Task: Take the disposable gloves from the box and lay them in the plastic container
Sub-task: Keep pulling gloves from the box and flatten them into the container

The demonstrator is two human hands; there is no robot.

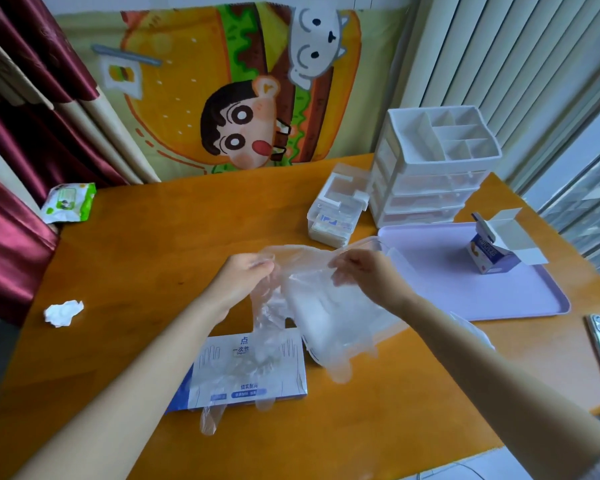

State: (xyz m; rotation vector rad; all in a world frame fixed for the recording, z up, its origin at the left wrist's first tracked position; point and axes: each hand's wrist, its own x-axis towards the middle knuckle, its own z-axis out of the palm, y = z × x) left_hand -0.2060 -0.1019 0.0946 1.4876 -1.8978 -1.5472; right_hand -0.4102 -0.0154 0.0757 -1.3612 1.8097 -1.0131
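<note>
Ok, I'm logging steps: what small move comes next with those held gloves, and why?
Probably lower the thin transparent disposable gloves into the clear plastic container below: left hand and right hand pinch them spread above it, not yet laid in.

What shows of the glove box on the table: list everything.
The glove box is a flat white carton with blue edges, printed with glove outlines and blue text. It lies flat on the orange table, toward the near edge. Crumpled clear gloves spill from its top, and one droops over its near side onto the table.
</note>
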